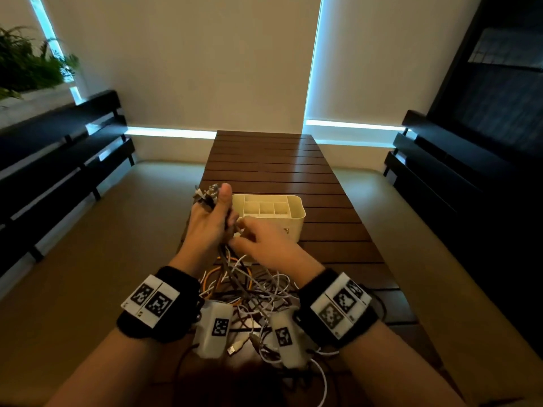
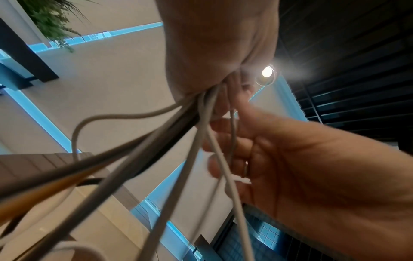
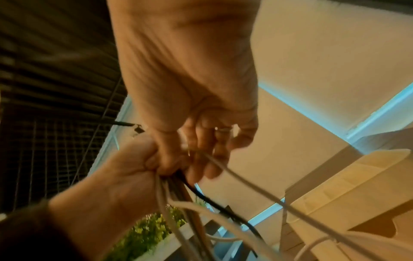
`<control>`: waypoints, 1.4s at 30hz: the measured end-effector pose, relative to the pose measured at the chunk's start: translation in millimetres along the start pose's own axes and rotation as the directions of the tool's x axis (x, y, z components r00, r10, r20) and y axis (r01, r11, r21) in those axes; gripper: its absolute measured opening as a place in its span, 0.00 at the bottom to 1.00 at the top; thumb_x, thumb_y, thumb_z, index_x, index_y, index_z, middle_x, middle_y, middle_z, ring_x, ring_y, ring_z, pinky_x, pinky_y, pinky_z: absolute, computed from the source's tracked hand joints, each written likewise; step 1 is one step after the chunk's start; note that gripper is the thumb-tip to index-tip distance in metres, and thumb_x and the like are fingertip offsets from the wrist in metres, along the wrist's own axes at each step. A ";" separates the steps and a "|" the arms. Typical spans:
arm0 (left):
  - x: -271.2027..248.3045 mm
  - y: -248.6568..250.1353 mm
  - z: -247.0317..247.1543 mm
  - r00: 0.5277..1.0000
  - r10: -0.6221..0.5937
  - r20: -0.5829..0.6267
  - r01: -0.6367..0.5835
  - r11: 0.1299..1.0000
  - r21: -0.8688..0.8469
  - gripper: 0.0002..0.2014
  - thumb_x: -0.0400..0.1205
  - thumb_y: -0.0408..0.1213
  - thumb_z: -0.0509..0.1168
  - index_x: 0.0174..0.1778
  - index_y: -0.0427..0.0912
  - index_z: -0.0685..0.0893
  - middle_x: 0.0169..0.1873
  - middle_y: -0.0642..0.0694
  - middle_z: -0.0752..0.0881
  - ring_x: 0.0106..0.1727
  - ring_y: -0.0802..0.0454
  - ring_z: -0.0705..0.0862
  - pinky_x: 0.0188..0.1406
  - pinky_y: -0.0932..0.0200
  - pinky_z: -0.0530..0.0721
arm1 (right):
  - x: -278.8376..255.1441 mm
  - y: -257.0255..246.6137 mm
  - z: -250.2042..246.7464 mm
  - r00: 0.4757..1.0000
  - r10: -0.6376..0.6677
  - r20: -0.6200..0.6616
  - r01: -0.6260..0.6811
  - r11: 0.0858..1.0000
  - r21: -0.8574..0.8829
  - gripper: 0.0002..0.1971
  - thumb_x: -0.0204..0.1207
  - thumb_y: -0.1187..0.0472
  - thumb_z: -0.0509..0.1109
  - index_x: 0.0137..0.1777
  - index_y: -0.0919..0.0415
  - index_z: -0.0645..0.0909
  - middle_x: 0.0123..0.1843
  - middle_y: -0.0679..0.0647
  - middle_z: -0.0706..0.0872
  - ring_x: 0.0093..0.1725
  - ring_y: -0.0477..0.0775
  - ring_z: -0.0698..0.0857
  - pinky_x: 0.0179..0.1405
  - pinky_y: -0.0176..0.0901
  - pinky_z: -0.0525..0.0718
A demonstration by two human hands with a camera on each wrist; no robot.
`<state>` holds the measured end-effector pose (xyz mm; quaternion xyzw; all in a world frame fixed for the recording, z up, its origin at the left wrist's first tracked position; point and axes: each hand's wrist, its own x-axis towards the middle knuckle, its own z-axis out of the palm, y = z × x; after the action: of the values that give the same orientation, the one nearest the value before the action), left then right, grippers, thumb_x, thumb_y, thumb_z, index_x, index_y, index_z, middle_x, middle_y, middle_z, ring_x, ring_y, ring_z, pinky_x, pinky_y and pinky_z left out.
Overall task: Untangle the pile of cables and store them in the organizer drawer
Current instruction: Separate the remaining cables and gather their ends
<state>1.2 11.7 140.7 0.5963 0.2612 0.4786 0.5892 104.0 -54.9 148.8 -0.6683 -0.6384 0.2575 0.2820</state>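
Note:
My left hand (image 1: 216, 214) is raised above the wooden table (image 1: 264, 160) and grips a bundle of cables (image 2: 178, 132), thumb up, with connector ends (image 1: 209, 193) sticking out above the fist. The bundle hangs down to a tangled pile of white, orange and dark cables (image 1: 252, 289) at the table's near end. My right hand (image 1: 245, 230) is just right of the fist, and its curled fingers (image 3: 208, 141) pinch a thin white cable (image 3: 245, 180) close to the bundle. A cream organizer (image 1: 296, 201) with several compartments stands right behind both hands.
Dark slatted benches (image 1: 58, 160) run along the left and right (image 1: 458, 177) of the table. A loose USB plug (image 1: 233, 349) lies near my wrists. A plant (image 1: 26, 63) stands at the far left. Bare slats stretch beyond the organizer.

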 end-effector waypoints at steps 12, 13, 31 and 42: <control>36.6 27.1 -52.4 0.848 0.112 -0.518 -0.117 0.993 0.022 0.11 0.83 0.46 0.64 0.36 0.48 0.83 0.13 0.57 0.70 0.14 0.63 0.65 0.14 0.67 0.63 | 10.7 144.9 -88.7 0.745 0.483 -0.461 -0.593 0.795 -0.127 0.16 0.75 0.56 0.70 0.58 0.66 0.81 0.56 0.60 0.85 0.56 0.62 0.83 0.53 0.47 0.80; 39.0 28.9 -52.7 0.844 0.119 -0.523 -0.140 0.990 -0.001 0.12 0.84 0.47 0.63 0.35 0.48 0.82 0.12 0.56 0.68 0.14 0.63 0.64 0.14 0.67 0.61 | 5.8 149.9 -86.1 0.722 0.518 -0.459 -0.656 0.724 -0.215 0.17 0.75 0.56 0.71 0.58 0.67 0.80 0.58 0.61 0.84 0.56 0.62 0.82 0.51 0.47 0.80; 90.0 64.8 -61.9 0.630 0.410 -0.660 -0.479 0.873 0.085 0.10 0.80 0.43 0.67 0.33 0.45 0.81 0.22 0.59 0.85 0.29 0.61 0.81 0.39 0.51 0.80 | -80.8 200.2 -30.2 0.888 0.456 0.056 -0.458 0.869 0.188 0.17 0.67 0.79 0.71 0.48 0.57 0.82 0.51 0.58 0.86 0.47 0.54 0.86 0.43 0.41 0.87; 92.6 65.1 -79.0 0.673 0.411 -0.615 -0.470 0.880 0.074 0.14 0.73 0.56 0.68 0.32 0.48 0.84 0.23 0.54 0.80 0.24 0.56 0.75 0.29 0.55 0.72 | -95.0 246.1 -57.0 0.628 0.652 -0.425 -0.699 0.713 0.060 0.16 0.71 0.70 0.69 0.58 0.58 0.81 0.58 0.61 0.84 0.56 0.63 0.82 0.50 0.45 0.78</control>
<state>-47.1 117.5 215.1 0.4256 0.2645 0.7846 0.3651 313.4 -158.9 14.0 -0.9116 -0.2785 0.1601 0.2565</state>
